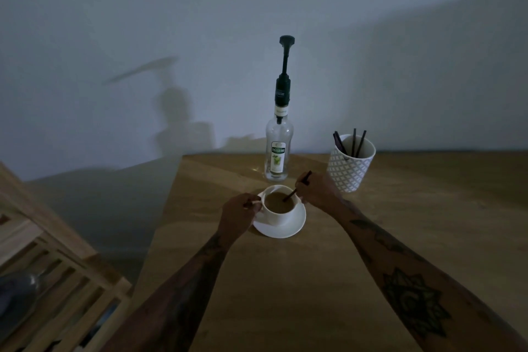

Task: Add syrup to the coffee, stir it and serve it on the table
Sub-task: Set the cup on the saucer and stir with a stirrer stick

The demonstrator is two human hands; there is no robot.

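Observation:
A white cup (278, 216) of light brown coffee stands on a white saucer (291, 230) on the wooden table (314, 280). My left hand (238, 216) grips the cup's handle on its left side. My right hand (313, 188) pinches a thin dark stir stick (294, 192) whose lower end dips into the coffee. Just behind the cup a clear syrup bottle (278, 151) with a tall black pump stands upright, apart from both hands.
A white patterned pot (350, 168) holding several dark stir sticks stands to the right of the bottle, close behind my right hand. The table's left edge runs down past the saucer. A slatted wooden rack (57, 280) sits at lower left. A wall rises behind the table.

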